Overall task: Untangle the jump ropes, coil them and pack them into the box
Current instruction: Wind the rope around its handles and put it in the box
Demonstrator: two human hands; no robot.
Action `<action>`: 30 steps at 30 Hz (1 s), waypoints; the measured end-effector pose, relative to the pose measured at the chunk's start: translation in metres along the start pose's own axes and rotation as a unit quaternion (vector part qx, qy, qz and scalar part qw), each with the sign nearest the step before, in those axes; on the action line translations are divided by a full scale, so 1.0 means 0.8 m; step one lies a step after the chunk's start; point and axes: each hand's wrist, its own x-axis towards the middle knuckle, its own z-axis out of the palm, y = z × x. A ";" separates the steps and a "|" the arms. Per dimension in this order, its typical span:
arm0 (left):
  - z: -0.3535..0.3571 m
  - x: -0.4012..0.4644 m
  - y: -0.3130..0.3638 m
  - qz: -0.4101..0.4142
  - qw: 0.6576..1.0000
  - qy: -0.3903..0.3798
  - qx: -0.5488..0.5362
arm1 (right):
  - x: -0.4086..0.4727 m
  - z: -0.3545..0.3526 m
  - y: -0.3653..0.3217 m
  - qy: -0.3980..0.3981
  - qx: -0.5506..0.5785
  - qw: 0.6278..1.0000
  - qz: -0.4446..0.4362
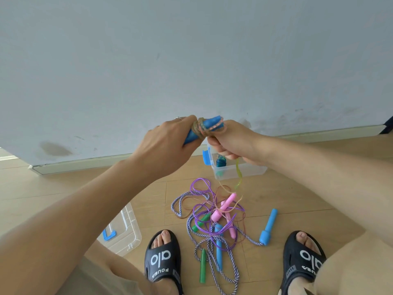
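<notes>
Coiling in progress: one rope being wound round its blue handles (pixel 204 127)

Left hand (pixel 168 143) grips the handles, raised at chest height; right hand (pixel 229 141) pinches the translucent cord (pixel 239 173) trailing to the floor tangle (pixel 212 220). Judged next: finish wrapping, then place in the box (pixel 238 170) below

Bare floor (pixel 287 188) lies open right of the box (pixel 240 170); the tangled ropes (pixel 212 220) block the space between both sandals (pixel 162 258).
</notes>
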 end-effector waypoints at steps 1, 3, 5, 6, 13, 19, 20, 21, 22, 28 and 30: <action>0.000 0.000 0.001 -0.012 1.000 -0.004 -0.007 | -0.001 0.002 0.000 0.008 0.001 1.000 0.012; -0.001 0.002 0.000 -0.034 0.999 -0.025 -0.018 | -0.004 0.004 -0.002 0.029 -0.004 0.999 0.016; -0.001 0.003 0.000 -0.060 0.995 -0.049 -0.056 | -0.006 0.008 -0.003 0.060 -0.004 0.998 0.009; 0.001 0.004 0.002 -0.071 0.993 -0.050 -0.075 | -0.008 0.009 -0.004 0.077 0.003 0.997 0.006; 0.014 0.023 -0.017 -0.154 0.983 -0.093 0.042 | -0.025 0.049 0.000 0.150 -0.135 0.977 -0.069; 0.025 0.016 -0.014 -0.143 0.955 -0.144 0.217 | -0.048 0.054 -0.012 0.090 -0.326 0.929 -0.147; 0.027 0.015 -0.011 -0.128 0.952 -0.144 0.237 | -0.047 0.047 -0.018 0.104 -0.330 0.923 -0.169; 0.029 0.014 -0.009 -0.110 0.950 -0.144 0.253 | -0.044 0.037 -0.023 0.117 -0.336 0.916 -0.185; 0.030 0.014 -0.005 -0.092 0.949 -0.145 0.265 | -0.040 0.025 -0.027 0.126 -0.342 0.911 -0.193; 0.028 0.009 0.007 0.041 0.941 -0.110 0.317 | -0.017 -0.025 -0.031 0.112 -0.274 0.937 -0.187; 0.024 0.006 0.012 0.069 0.951 -0.088 0.290 | -0.010 -0.031 -0.029 0.089 -0.226 0.954 -0.176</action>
